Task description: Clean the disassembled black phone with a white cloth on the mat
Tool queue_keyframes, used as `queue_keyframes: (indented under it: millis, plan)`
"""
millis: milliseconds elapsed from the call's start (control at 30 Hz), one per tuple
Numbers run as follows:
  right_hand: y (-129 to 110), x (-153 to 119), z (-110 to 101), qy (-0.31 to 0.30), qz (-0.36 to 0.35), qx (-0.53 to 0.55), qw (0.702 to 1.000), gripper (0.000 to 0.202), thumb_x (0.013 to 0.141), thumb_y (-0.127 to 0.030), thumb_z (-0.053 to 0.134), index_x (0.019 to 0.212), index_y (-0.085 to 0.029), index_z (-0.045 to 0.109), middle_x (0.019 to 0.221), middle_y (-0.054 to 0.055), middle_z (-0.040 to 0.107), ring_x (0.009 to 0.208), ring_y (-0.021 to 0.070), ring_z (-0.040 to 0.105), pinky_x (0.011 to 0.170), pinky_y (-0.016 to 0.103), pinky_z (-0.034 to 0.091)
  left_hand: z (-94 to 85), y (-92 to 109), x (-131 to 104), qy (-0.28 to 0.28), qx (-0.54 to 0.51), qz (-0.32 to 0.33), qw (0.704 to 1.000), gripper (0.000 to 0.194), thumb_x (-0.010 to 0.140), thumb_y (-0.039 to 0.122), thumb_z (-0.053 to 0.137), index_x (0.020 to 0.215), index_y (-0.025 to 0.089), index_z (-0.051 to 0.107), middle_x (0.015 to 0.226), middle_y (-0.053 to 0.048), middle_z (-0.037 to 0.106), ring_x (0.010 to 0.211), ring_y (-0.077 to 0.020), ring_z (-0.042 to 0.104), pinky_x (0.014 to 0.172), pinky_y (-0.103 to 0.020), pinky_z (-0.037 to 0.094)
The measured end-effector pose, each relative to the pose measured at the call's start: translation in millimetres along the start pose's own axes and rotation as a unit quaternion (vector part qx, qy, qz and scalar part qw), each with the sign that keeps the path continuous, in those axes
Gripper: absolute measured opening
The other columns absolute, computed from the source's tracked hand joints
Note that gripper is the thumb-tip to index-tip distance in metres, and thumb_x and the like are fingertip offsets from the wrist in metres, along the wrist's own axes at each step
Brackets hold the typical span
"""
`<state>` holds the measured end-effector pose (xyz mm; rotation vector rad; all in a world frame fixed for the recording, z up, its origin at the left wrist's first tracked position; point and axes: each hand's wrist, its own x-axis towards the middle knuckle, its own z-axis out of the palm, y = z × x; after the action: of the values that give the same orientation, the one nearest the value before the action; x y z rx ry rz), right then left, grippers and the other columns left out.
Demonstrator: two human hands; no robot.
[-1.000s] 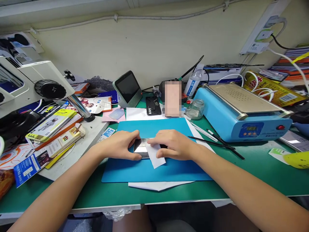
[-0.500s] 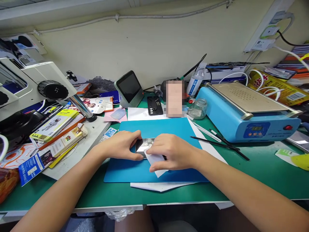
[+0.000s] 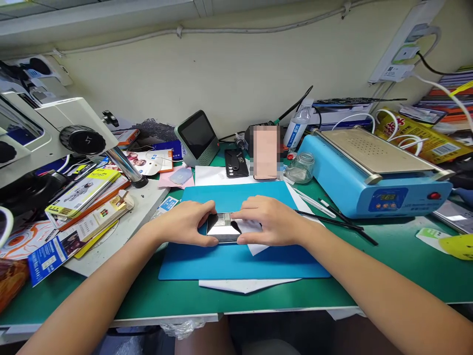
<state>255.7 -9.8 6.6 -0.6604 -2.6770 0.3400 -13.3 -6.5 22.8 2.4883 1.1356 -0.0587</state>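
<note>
A flat phone (image 3: 223, 230) with a glossy, reflective face lies lengthwise on the blue mat (image 3: 236, 264). Its left end is gripped by my left hand (image 3: 189, 223), thumb on the near edge and fingers curled at the far edge. My right hand (image 3: 273, 221) spans the right part of the phone, fingertips along the far edge and thumb on the near one. Under that palm is a white sheet of paper or cloth (image 3: 256, 249), one corner poking out over the mat; whether any fingers pinch it is hidden.
Behind the mat are a black phone (image 3: 236, 163), a smart display (image 3: 199, 138), a glass jar (image 3: 301, 167) and a water bottle (image 3: 298, 125). A blue heating machine (image 3: 377, 182) stands right, near tweezers (image 3: 316, 203). Left are a microscope stand (image 3: 127, 165) and stacked boxes (image 3: 84, 192).
My right hand has shifted right and up, opening from the white sheet and spreading across the phone's edges. More of the phone's face shows. My left hand keeps its place.
</note>
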Motion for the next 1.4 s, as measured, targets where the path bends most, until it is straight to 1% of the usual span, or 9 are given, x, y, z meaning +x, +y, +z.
queue_keyframes:
  millis: [133, 533, 633, 733, 933, 1100, 1233, 1300, 1400]
  plan:
    - [3, 0, 1, 0.003, 0.007, 0.003, 1.0, 0.044, 0.095, -0.055, 0.062, 0.116, -0.018, 0.072, 0.078, 0.003, 0.067, 0.07, 0.0171, 0.055, 0.068, 0.03, 0.035, -0.6, 1, 0, 0.002, 0.004, -0.004, 1.0, 0.05, 0.079, 0.061, 0.067, 0.107, 0.021, 0.055, 0.082, 0.002, 0.061, 0.07, -0.0182, 0.058, 0.06, -0.028, 0.035]
    - [7, -1, -3, 0.028, 0.039, -0.015, 0.999, 0.045, 0.098, -0.052, 0.058, 0.119, -0.015, 0.072, 0.084, 0.006, 0.074, 0.081, 0.0207, 0.066, 0.073, 0.031, 0.042, -2.1, 2, 0, -0.005, 0.002, -0.012, 1.0, 0.051, 0.078, 0.062, 0.067, 0.106, 0.021, 0.055, 0.081, 0.002, 0.062, 0.07, -0.0179, 0.059, 0.06, -0.027, 0.035]
    - [7, -1, -4, 0.036, 0.046, -0.028, 0.998, 0.04, 0.098, -0.048, 0.06, 0.115, -0.014, 0.073, 0.09, 0.007, 0.075, 0.082, 0.0208, 0.067, 0.072, 0.031, 0.044, -1.8, 1, 0, -0.005, 0.001, -0.011, 1.0, 0.051, 0.079, 0.062, 0.067, 0.107, 0.021, 0.056, 0.081, 0.002, 0.062, 0.07, -0.0181, 0.059, 0.06, -0.027, 0.035]
    - [6, -1, -1, 0.033, 0.043, -0.035, 0.998, 0.029, 0.099, -0.038, 0.06, 0.112, -0.015, 0.074, 0.093, 0.007, 0.075, 0.084, 0.0204, 0.067, 0.072, 0.03, 0.045, -0.7, 0, 0, -0.004, -0.003, -0.012, 1.0, 0.052, 0.078, 0.062, 0.067, 0.108, 0.021, 0.055, 0.081, 0.002, 0.061, 0.07, -0.0179, 0.059, 0.06, -0.027, 0.036]
    - [7, -2, 3, 0.003, -0.018, -0.05, 0.999, 0.017, 0.096, -0.017, 0.058, 0.098, -0.017, 0.075, 0.1, 0.007, 0.071, 0.089, 0.0198, 0.062, 0.076, 0.031, 0.045, -0.8, 2, 0, -0.004, -0.007, -0.017, 1.0, 0.049, 0.078, 0.062, 0.068, 0.102, 0.022, 0.054, 0.079, 0.003, 0.06, 0.066, -0.0169, 0.057, 0.058, -0.027, 0.035]
    - [4, -2, 4, 0.001, 0.001, -0.046, 0.999, 0.012, 0.093, -0.014, 0.059, 0.097, -0.016, 0.07, 0.096, 0.008, 0.068, 0.087, 0.0201, 0.059, 0.073, 0.03, 0.045, -2.0, 4, 0, -0.003, -0.008, -0.015, 1.0, 0.049, 0.078, 0.062, 0.067, 0.101, 0.022, 0.053, 0.079, 0.003, 0.06, 0.067, -0.017, 0.057, 0.058, -0.027, 0.035]
    - [-1, 1, 7, -0.006, -0.024, -0.033, 0.999, 0.012, 0.094, -0.014, 0.057, 0.101, -0.015, 0.068, 0.095, 0.007, 0.067, 0.087, 0.0196, 0.057, 0.074, 0.03, 0.045, -2.0, 3, 0, -0.001, -0.004, -0.012, 1.0, 0.048, 0.078, 0.062, 0.066, 0.102, 0.021, 0.054, 0.079, 0.002, 0.06, 0.068, -0.0174, 0.058, 0.058, -0.027, 0.035]
    - [-1, 1, 8, -0.001, -0.01, -0.027, 1.0, 0.011, 0.093, -0.013, 0.059, 0.101, -0.015, 0.066, 0.094, 0.007, 0.067, 0.086, 0.0192, 0.057, 0.073, 0.03, 0.045, -1.5, 2, 0, -0.002, -0.006, -0.01, 1.0, 0.049, 0.078, 0.062, 0.066, 0.103, 0.021, 0.054, 0.08, 0.002, 0.061, 0.069, -0.0175, 0.058, 0.059, -0.027, 0.036]
    - [-1, 1, 7, 0.016, 0.015, -0.034, 0.999, 0.009, 0.093, -0.012, 0.058, 0.095, -0.015, 0.066, 0.094, 0.007, 0.066, 0.086, 0.0193, 0.056, 0.073, 0.03, 0.044, -0.6, 1, 0, -0.004, -0.009, -0.01, 1.0, 0.051, 0.078, 0.063, 0.066, 0.105, 0.022, 0.054, 0.08, 0.002, 0.061, 0.069, -0.0178, 0.058, 0.059, -0.028, 0.035]
